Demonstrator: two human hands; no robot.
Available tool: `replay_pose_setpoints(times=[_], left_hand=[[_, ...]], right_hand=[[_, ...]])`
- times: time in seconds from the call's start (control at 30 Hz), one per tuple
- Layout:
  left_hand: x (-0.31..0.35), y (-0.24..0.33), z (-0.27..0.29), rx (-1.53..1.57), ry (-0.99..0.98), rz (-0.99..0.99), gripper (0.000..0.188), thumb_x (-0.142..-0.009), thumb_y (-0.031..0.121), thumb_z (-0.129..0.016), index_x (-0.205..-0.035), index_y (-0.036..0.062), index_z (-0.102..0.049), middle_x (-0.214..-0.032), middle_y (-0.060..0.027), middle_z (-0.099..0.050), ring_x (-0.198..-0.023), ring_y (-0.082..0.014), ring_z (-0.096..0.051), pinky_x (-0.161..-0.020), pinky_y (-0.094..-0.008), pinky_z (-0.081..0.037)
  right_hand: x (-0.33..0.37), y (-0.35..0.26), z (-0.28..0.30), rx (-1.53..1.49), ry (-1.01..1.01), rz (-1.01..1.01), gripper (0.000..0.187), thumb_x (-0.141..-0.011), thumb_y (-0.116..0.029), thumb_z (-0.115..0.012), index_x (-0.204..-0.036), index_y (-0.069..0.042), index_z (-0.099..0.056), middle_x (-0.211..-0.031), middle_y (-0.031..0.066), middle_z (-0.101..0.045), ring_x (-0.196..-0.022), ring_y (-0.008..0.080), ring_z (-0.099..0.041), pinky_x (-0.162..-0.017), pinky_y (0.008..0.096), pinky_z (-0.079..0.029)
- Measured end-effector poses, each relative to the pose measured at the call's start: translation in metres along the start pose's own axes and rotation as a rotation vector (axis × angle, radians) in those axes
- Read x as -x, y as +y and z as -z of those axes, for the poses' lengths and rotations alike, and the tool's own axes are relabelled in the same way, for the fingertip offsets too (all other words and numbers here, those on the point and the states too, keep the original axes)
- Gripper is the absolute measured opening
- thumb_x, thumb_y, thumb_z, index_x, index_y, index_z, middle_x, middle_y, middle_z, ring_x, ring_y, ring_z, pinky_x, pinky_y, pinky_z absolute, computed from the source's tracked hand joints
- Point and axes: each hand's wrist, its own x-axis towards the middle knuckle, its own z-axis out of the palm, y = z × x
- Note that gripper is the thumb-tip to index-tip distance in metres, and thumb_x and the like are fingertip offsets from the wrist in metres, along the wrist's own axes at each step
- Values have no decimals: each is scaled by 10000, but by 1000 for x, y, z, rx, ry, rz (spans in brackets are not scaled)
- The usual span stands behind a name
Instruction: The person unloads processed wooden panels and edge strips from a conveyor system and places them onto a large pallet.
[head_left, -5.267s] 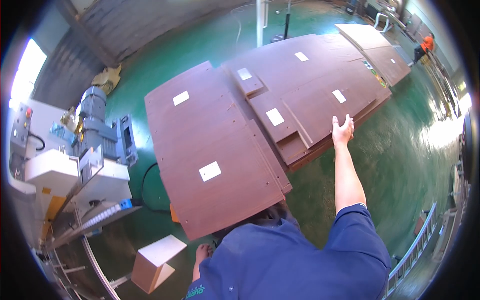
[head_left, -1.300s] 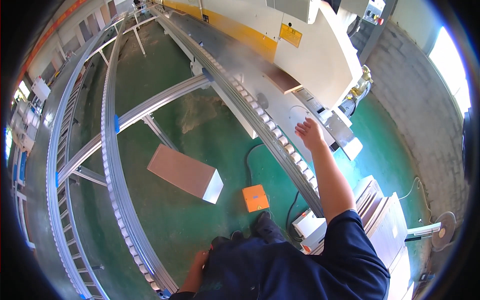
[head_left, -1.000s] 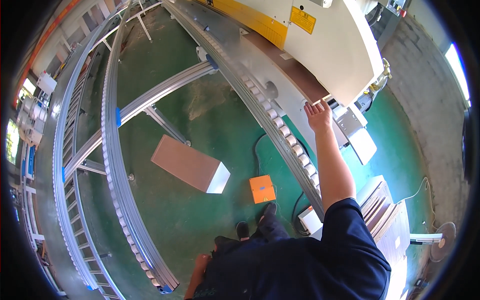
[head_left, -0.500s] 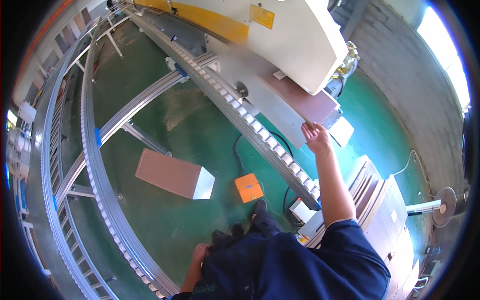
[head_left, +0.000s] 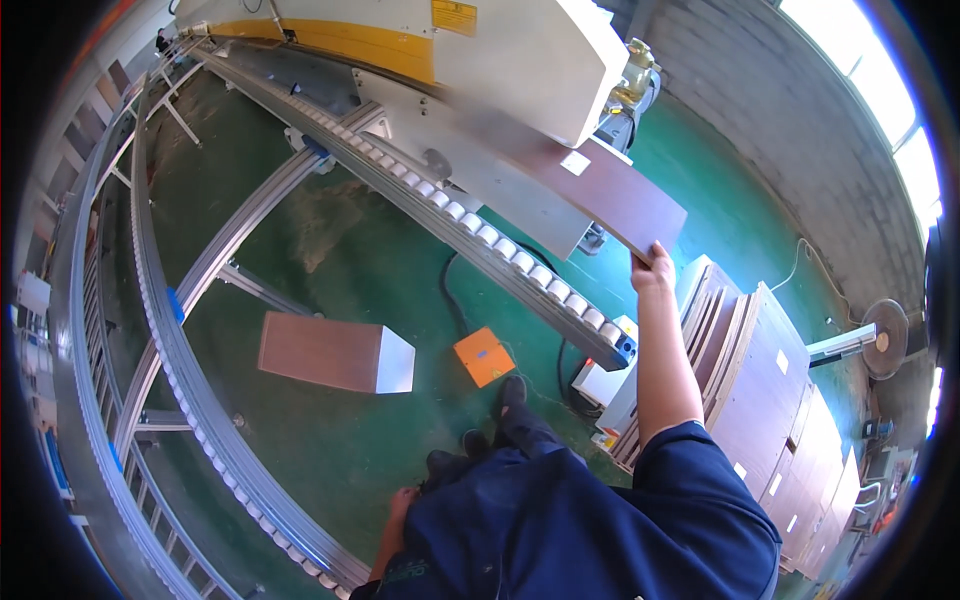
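Note:
A long brown wooden panel with a small white label sticks out from the end of a big white and yellow machine. My right hand grips the panel's near corner, fingers wrapped over its edge and the arm stretched forward. Low beside my body is my left hand, partly covered by my dark blue clothing, so its fingers do not show well. A roller rail with white wheels runs along the machine, left of my right arm.
A brown box-shaped piece with a pale end lies on the green floor. Near my feet sits an orange box, by a black cable. Stacked brown panels stand to my right. Another curved roller rail is at the left.
The panel reaches farther out of the machine toward me. My right hand, open beside its edge before, is now closed on its corner. The whole view has shifted slightly.

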Motion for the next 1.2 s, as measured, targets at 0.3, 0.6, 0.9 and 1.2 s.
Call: replay_pose_setpoints(times=[0.3, 0.6, 0.9, 1.2], left_hand=[[-16, -69, -10, 194, 39, -80, 350, -882, 319, -588, -1007, 7, -682, -930, -156, -691, -806, -246, -642, -737, -362, -488], [-12, 98, 3, 362, -213, 49, 211, -930, 250, -546, -986, 60, -618, -831, -55, -632, -697, -151, -583, -626, -287, -490], [25, 333, -41, 335, -625, -378, 269, -967, 300, -519, -1089, 81, -617, -989, -47, -654, -867, -139, -608, -780, -268, -482], [199, 459, -148, 434, -1401, -425, 592, -963, 418, -509, -1382, 48, -316, -1319, -135, -498, -1083, -231, -587, -969, -397, -442]], right_hand=[[51, -73, 81, 109, -52, -5, 156, -907, -103, -589, -985, 33, -589, -1046, 167, -643, -957, 343, -646, -873, 483, -570], [144, -175, 179, 159, -226, 88, 193, -839, -14, -541, -1007, 78, -561, -1014, 187, -623, -928, 352, -630, -852, 482, -579], [304, -211, 267, -63, -252, 267, 121, -806, 14, -536, -886, 65, -610, -915, 181, -671, -896, 341, -652, -929, 532, -518], [424, -242, 308, -61, -234, 481, 374, -801, 7, -525, -1173, 39, -558, -1069, 154, -652, -997, 305, -633, -962, 474, -503]])
